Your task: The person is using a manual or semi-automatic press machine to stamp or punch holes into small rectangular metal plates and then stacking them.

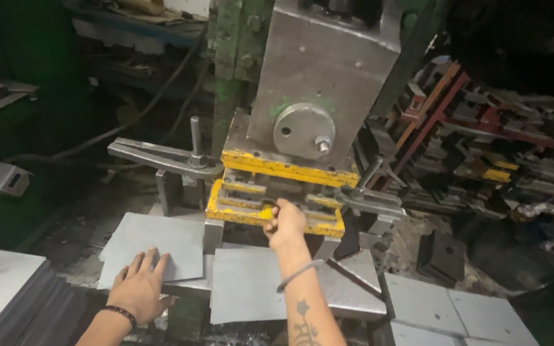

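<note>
My left hand [139, 288] lies flat, fingers spread, on a grey metal sheet [155, 240] on the press table. My right hand [285, 223] reaches into the front of the yellow die set [270, 192] of a press, fingers curled at its lower yellow plate; what they grip is hidden. A second grey sheet [245, 282] lies under my right forearm. The grey press ram [318, 83] stands above the die.
A stack of grey sheets [8, 295] sits at lower left, more flat sheets [444, 307] at lower right. Metal clamps [161, 157] hold the die on both sides. Red racks with dies [482, 141] fill the right. Cables run at the back left.
</note>
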